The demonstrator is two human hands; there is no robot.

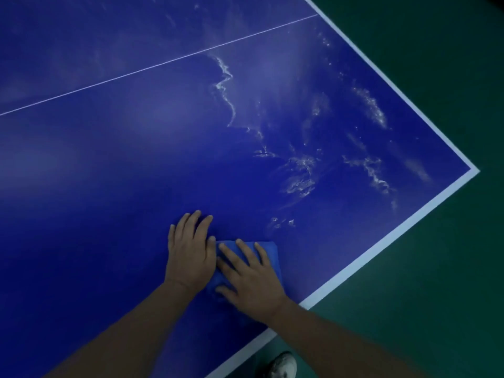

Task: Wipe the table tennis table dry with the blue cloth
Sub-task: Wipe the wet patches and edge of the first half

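1. Your right hand [251, 279] lies flat on the blue cloth [268, 249]. The fingers are straight and spread, so it is pressing the cloth down, not gripping it.
2. Your left hand [191, 255] is flat as well, with straight fingers pointing away from you. Its thumb side touches the cloth's left edge. Most of the palm seems to rest on the bare worktop [109, 186].
3. The cloth is folded into a small pad, largely hidden under your right hand. It sits close to the white edge band [381, 241] on the side nearest you.
4. Done, as far as can be judged: the worktop to the left of your hands and straight ahead of them looks even, with no beads or trails. You cannot tell whether that part was wiped or was never wet.
5. Left to do: pale water streaks [300, 173] lie ahead and to the right of your hands. They spread toward the corner [473, 170] and reach up to the white centre line [163, 64]. The closest small patch is just beyond the cloth, to its right.
6. Past the centre line there are faint smears, too blurred to call water or glare.
7. My judgement is that the task is well short of finished, since the whole right-hand stretch out to the corner needs passes. The cloth is well placed to start forward and rightward.
8. Off the worktop there is green floor [436, 296] and the toe of a shoe [283, 365].
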